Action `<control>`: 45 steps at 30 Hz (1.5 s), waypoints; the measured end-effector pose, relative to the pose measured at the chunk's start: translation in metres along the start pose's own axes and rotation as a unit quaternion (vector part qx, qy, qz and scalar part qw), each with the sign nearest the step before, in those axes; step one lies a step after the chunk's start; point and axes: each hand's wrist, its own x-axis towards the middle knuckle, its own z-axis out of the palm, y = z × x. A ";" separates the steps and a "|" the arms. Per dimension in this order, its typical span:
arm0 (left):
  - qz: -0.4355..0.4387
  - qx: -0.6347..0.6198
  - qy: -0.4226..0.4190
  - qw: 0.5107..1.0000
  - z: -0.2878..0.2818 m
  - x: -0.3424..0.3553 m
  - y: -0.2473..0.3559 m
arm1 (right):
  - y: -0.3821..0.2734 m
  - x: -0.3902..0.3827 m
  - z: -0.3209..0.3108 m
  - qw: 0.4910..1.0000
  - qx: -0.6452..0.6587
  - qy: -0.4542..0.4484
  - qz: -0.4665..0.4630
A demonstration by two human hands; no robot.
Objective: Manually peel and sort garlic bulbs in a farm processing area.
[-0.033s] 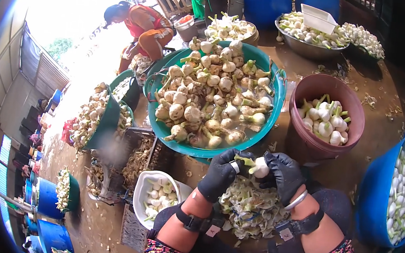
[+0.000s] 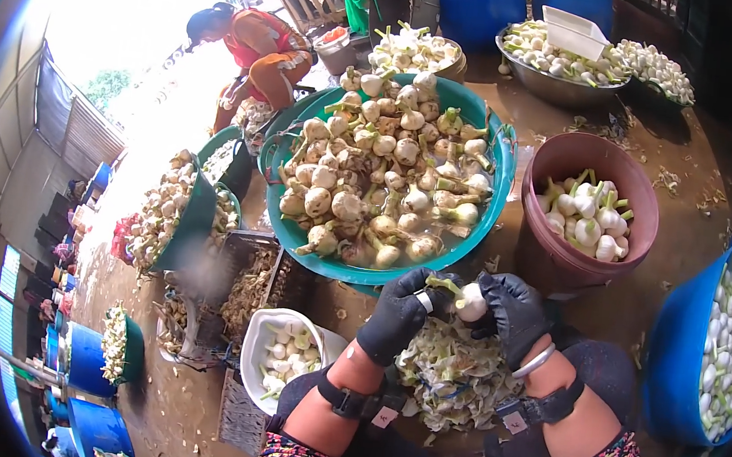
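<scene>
Garlic (image 2: pixel 471 304) was gripped by right hand (image 2: pixel 512 315) above peelings (image 2: pixel 456 374); left hand (image 2: pixel 398 316) seemed to pinch its stem (image 2: pixel 443 284), though contact there was hard to see.

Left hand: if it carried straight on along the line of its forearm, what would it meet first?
The left hand would likely meet the near rim of the teal tub. Depth is unclear; it might pass above that and reach the garlic inside.
</scene>
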 end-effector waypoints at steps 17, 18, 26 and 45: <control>-0.045 0.040 0.045 0.997 0.013 -0.005 0.013 | -0.007 -0.001 -0.005 0.989 -0.069 -0.108 -0.071; -0.035 0.052 0.038 0.997 0.007 -0.004 0.011 | -0.011 -0.003 -0.005 0.989 -0.058 -0.135 -0.022; 0.086 0.126 0.083 0.985 -0.002 0.001 0.005 | -0.002 -0.001 -0.008 0.961 0.024 -0.276 0.021; 0.193 0.313 -0.020 0.930 0.003 0.002 0.008 | 0.007 0.010 -0.005 0.987 0.011 -0.032 -0.160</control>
